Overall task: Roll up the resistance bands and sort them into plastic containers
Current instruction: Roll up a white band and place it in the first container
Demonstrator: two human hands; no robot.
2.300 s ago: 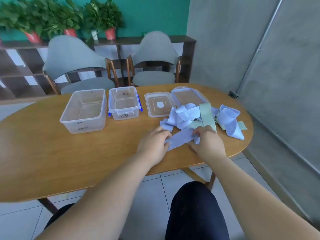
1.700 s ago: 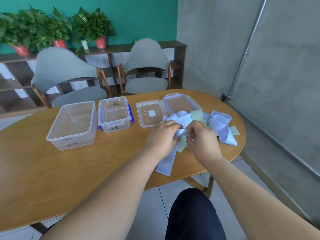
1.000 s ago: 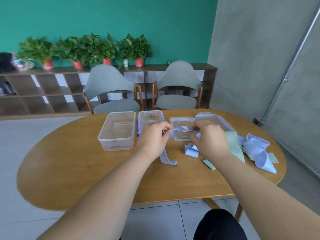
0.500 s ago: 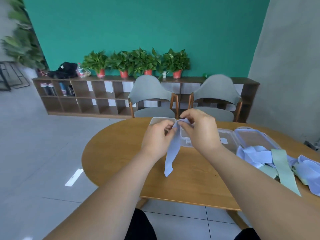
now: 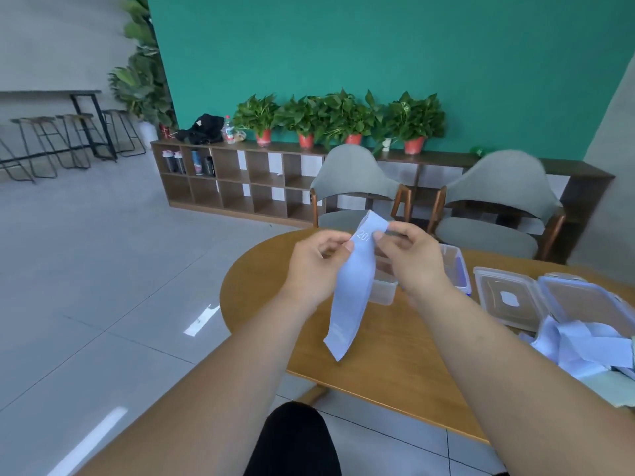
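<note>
Together left hand [image 5: 316,262] and right hand [image 5: 412,259] pinch the hanging lilac band [image 5: 350,297], partly hiding a container [image 5: 383,290]

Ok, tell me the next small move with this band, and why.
Probably fold the top end over and start rolling downward: the left hand and right hand both pinch the band at its top, and the rest hangs flat, unrolled.

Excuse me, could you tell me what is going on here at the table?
A person holds one pale blue resistance band up by its top end, pinched between left hand and right hand; it hangs unrolled above the table. More bands lie piled at the right; open plastic containers stand behind the hands.
</note>
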